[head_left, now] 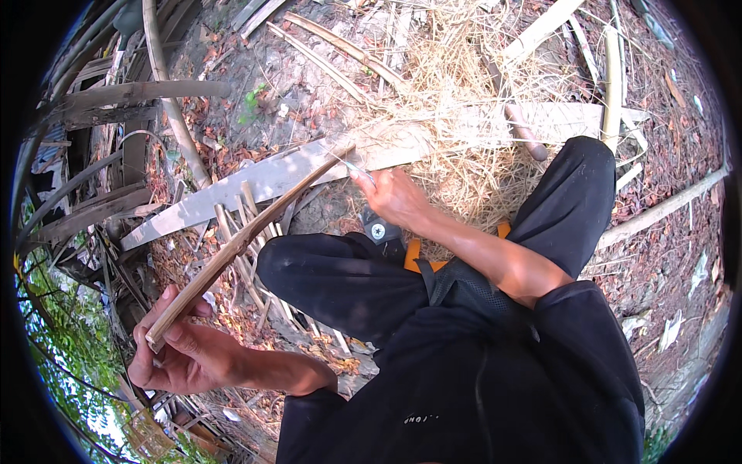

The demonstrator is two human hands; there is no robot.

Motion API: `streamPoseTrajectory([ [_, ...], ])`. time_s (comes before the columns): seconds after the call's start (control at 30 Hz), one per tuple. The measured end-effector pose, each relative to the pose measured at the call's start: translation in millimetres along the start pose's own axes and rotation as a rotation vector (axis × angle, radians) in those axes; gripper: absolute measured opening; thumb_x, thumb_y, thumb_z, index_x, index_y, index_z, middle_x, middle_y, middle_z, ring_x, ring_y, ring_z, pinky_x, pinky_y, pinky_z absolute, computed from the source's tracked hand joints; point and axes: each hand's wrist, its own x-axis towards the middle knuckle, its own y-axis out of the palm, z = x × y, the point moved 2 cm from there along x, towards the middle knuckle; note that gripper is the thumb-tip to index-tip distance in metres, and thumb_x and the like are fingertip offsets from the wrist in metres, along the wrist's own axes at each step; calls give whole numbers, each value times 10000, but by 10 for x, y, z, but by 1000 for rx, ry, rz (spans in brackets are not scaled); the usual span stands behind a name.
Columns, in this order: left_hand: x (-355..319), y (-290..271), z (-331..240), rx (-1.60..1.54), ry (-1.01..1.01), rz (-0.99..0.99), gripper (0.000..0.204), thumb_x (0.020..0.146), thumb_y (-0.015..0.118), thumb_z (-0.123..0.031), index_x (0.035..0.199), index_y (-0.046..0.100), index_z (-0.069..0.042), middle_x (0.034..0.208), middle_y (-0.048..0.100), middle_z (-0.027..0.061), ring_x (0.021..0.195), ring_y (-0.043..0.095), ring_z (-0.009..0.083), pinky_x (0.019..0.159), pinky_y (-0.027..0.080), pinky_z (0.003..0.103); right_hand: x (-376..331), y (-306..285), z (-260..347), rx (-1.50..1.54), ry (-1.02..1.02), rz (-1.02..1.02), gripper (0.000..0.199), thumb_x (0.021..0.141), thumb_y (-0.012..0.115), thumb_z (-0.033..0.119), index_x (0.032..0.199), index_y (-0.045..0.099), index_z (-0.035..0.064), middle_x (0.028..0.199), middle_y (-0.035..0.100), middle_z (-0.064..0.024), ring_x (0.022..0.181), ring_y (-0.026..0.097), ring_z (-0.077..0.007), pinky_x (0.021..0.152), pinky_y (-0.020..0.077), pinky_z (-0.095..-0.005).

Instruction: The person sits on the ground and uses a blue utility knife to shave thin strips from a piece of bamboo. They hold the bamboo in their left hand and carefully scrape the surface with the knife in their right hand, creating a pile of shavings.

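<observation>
My left hand (185,348) is closed round the near end of a long split strip of wood or bamboo (247,232). The strip slants up and away to the right, its far tip above a grey plank (255,185). My right hand (393,199) is closed on a knife, with its handle hidden in the fist. The thin blade (354,168) points toward the far end of the strip and seems to meet it, though I cannot tell whether it cuts in. Pale curled shavings (456,69) lie over the plank and ground beyond my right hand.
A brown rod with a rounded end (525,133) rests on the shavings. Several cut strips (332,66) lie on the far ground, with a pale pole (613,89) at right. Stacked old timber (116,205) crowds the left. My bent legs (332,274) flank the work area.
</observation>
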Motion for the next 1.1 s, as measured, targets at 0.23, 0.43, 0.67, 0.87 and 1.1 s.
streamPoseTrajectory([
  [0.23, -41, 63, -23, -30, -16, -21, 245, 951, 535, -118, 1139, 392, -54, 889, 628, 280, 591, 556, 210, 438, 423, 258, 117, 452, -684, -524, -341, -98, 329, 957, 494, 232, 1155, 580, -16, 606, 562, -175, 515, 590, -309, 464, 492, -411],
  [0.43, -125, 28, 28, -105, -69, -17, 189, 958, 516, -80, 1111, 405, -67, 961, 637, 276, 689, 582, 211, 520, 410, 268, 185, 728, -900, -362, -46, -94, 386, 965, 472, 271, 935, 605, -90, 674, 593, -213, 592, 625, -340, 535, 525, -430],
  [0.67, -71, -21, -63, -26, -64, -13, 215, 952, 539, -112, 1100, 394, -55, 912, 640, 269, 597, 547, 206, 488, 425, 269, 64, 611, -937, -325, 142, 180, 540, 998, 362, 367, 948, 585, -123, 836, 623, -286, 823, 617, -430, 765, 510, -476],
  [0.87, 45, -328, -45, -32, -78, 37, 253, 950, 552, -162, 1113, 385, -65, 891, 641, 262, 575, 566, 196, 488, 498, 282, -8, 495, -935, -360, 48, 308, 442, 1004, 346, 348, 1237, 487, -1, 952, 629, -280, 922, 606, -424, 843, 487, -465],
  [1.1, 12, -890, -101, -111, -81, 62, 246, 943, 551, -125, 1114, 386, -60, 889, 643, 257, 603, 618, 217, 506, 538, 284, -522, -322, 178, 496, 256, 249, 286, 1025, 359, 326, 1124, 485, 89, 660, 437, 8, 554, 432, -87, 503, 380, -250],
])
